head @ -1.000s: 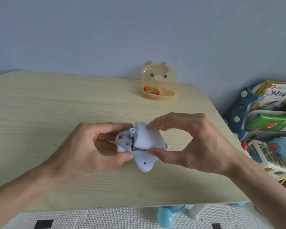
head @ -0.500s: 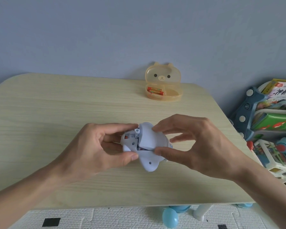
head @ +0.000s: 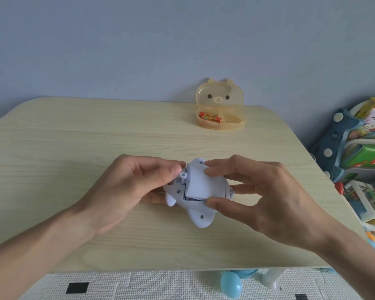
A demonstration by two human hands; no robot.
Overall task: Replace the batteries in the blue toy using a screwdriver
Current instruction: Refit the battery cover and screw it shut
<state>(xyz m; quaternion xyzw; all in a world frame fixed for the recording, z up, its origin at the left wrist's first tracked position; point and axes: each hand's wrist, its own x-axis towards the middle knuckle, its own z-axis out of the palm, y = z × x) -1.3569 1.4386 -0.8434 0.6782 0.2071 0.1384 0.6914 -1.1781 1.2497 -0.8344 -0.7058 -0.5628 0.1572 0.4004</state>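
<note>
The pale blue toy [head: 200,213] lies belly-up just above the middle of the wooden table [head: 74,148]. My left hand [head: 126,191] holds its tail end from the left. My right hand [head: 258,191] pinches the curved battery cover [head: 198,182] between thumb and fingers; the cover sits on the toy's belly, slightly ajar at its left edge, with a bit of battery showing under it. An orange bear-shaped box [head: 221,109] stands open at the table's back edge, with orange batteries [head: 209,116] in its left compartment. No screwdriver is in view.
A toy and book rack [head: 355,152] stands right of the table. Below the table's front edge lie a white foam mat [head: 139,284] and a light blue egg-shaped ball [head: 231,285]. A plain blue-grey wall rises behind the table.
My left thumb has come off the toy's near side, leaving its tail fin bare. The cover now lies lower over the compartment. The view has tilted down slightly.
</note>
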